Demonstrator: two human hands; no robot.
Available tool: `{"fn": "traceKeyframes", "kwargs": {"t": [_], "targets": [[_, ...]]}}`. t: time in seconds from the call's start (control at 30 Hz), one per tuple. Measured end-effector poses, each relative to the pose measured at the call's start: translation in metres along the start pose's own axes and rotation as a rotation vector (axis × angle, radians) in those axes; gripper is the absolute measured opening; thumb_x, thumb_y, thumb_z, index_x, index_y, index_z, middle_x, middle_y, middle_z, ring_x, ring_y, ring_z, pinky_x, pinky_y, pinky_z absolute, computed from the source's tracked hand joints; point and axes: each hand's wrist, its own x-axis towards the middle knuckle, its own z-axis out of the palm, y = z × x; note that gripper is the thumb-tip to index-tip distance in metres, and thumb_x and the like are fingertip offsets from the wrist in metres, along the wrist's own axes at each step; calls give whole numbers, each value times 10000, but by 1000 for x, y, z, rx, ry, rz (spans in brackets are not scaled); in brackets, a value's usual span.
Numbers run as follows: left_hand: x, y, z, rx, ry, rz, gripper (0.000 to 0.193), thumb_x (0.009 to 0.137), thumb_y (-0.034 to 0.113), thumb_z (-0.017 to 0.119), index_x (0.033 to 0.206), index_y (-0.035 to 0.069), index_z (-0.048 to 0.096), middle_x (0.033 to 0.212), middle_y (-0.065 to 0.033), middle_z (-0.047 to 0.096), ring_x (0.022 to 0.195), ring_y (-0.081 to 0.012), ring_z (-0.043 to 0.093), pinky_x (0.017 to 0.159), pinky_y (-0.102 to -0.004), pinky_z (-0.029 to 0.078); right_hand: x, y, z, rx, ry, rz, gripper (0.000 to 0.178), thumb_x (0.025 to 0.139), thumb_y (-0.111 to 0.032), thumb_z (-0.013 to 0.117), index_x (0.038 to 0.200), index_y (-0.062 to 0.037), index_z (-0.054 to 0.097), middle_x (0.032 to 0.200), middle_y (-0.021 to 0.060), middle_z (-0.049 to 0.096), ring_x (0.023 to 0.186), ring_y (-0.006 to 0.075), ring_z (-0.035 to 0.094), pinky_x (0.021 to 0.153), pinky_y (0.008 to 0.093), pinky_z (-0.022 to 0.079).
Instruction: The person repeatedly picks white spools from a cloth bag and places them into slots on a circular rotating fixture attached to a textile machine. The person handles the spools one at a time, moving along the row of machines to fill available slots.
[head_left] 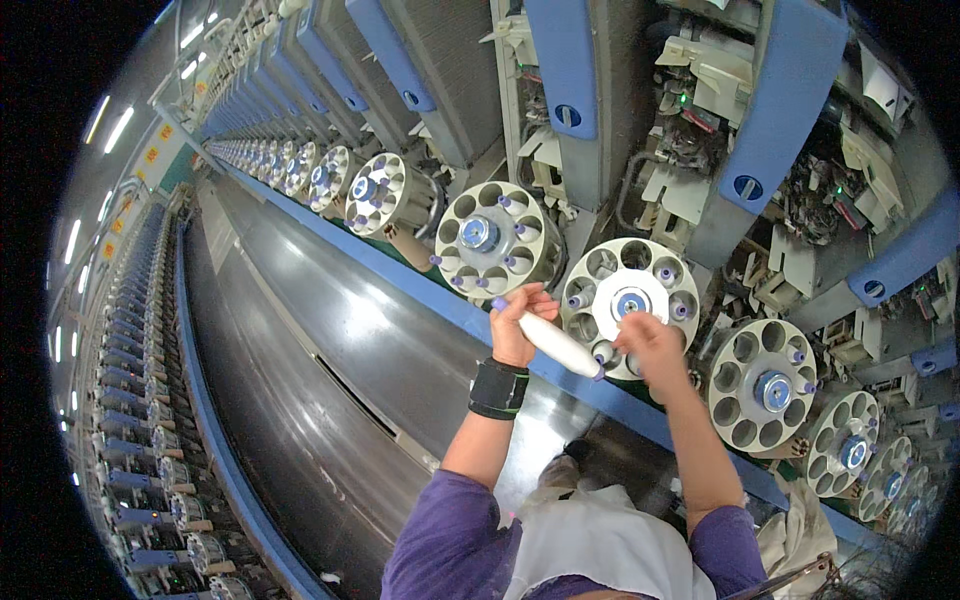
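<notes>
My left hand (522,318), a black band around its wrist, is closed round a yarn bobbin (560,345). White yarn is wound thickly on the bobbin, and purple tube ends show at both tips. It tilts down to the right in front of a round magazine (597,260) with a ring of pockets. Several of those pockets hold bobbins with purple tips. At the magazine's white centre disc (640,284), my right hand (652,348) is raised and smeared by motion. Its fingers are blurred, so whether they grip a thread cannot be made out.
More round magazines stand in a row, one (497,240) to the left and one (762,385) to the right. Blue-fronted machine units (785,100) rise behind them. A blue rail (410,273) runs below. Across the dark floor (300,330) another machine row (150,400) stretches away.
</notes>
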Motion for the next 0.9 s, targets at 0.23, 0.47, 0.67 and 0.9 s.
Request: {"fn": "traceKeyframes", "kwargs": {"t": [0.23, 0.47, 0.67, 0.9], "targets": [[23, 18, -22, -338, 339, -107, 333, 889, 304, 483, 768, 0, 542, 730, -124, 570, 678, -257, 566, 675, -361, 492, 14, 24, 65, -621, 103, -622, 262, 672, -125, 680, 920, -47, 645, 901, 98, 615, 805, 288, 566, 732, 371, 449], [14, -11, -32, -530, 474, 12, 389, 894, 282, 499, 593, 42, 442, 601, -131, 501, 620, -293, 515, 687, -442, 458, 67, 58, 80, -690, 40, -824, 81, 683, -6, 576, 655, -7, 499, 645, 142, 490, 680, 351, 493, 639, 446, 396], [23, -55, -4, 285, 479, 303, 384, 857, 255, 590, 573, 11, 502, 643, -81, 570, 581, -178, 523, 594, -289, 411, 63, 64, 59, 401, -412, 236, 215, 926, -184, 453, 750, -61, 469, 666, 13, 442, 577, 138, 433, 517, 269, 360], [16, -52, 4, 572, 60, 487, 146, 786, 135, 598, 894, 41, 571, 949, -85, 575, 895, -200, 549, 829, -325, 427, 58, 30, -11, 1145, -117, 83, 282, 924, -213, 477, 674, -108, 397, 603, -9, 342, 538, 123, 349, 494, 266, 304]]}}
